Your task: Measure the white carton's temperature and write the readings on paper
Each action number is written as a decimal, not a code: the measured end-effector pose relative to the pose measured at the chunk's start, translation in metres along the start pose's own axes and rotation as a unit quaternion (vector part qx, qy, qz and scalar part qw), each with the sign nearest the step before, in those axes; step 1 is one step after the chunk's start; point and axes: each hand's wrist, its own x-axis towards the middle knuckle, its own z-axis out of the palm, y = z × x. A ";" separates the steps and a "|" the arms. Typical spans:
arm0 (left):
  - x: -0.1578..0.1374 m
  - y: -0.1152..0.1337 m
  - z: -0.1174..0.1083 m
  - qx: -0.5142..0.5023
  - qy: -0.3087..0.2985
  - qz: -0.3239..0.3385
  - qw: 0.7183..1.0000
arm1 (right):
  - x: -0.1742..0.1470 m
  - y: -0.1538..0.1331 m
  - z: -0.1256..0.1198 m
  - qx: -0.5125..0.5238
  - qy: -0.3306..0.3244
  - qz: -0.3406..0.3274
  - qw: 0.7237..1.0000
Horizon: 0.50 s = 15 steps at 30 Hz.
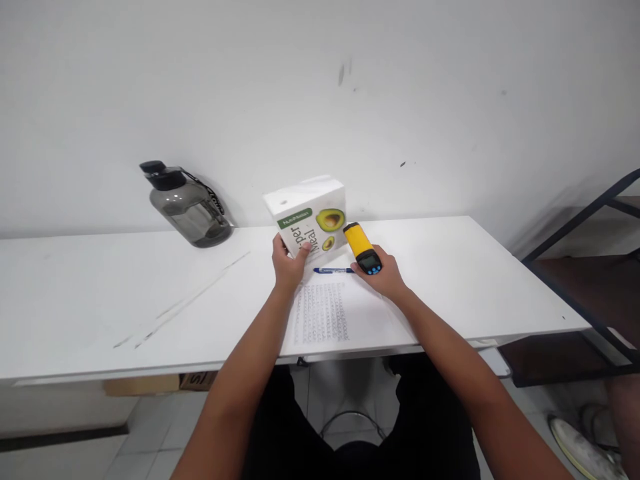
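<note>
My left hand [289, 264] grips the lower left edge of a white box [311, 220] with a green label and avocado pictures, thumb on its front face. The box is tilted above the white table. My right hand [384, 273] is closed around a yellow and black infrared thermometer [361, 247], its small display facing me and its yellow end close to the box's right side. Below the box lies a blue pen [333, 270], its right end by my right hand's fingers. Under both hands is a paper [367, 320] with rows of handwriting.
A grey, partly see-through water bottle [187, 210] with a black cap stands at the back left by the wall. Dark scratches mark the table [100, 287]. At the right is a dark metal frame [575, 227]; a shoe [583, 447] shows on the floor. A cardboard box [143, 385] sits below the table.
</note>
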 end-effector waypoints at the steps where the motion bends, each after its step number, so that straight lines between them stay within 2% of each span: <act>1: 0.002 -0.002 0.000 0.002 0.023 -0.003 1.000 | 0.001 -0.001 0.000 0.004 0.015 0.022 1.000; 3: 0.007 -0.004 -0.001 0.008 0.064 -0.021 0.998 | 0.004 -0.002 0.001 0.013 0.044 0.069 0.997; 6: 0.011 -0.002 -0.004 0.037 0.093 -0.091 0.991 | 0.006 0.001 0.001 0.037 0.071 0.138 0.987; 10: 0.014 0.003 -0.005 0.090 0.083 -0.167 0.978 | 0.008 0.004 0.001 0.062 0.083 0.204 0.974; 15: 0.015 0.000 -0.004 0.105 0.072 -0.180 0.975 | 0.009 0.002 0.001 0.053 0.078 0.223 0.970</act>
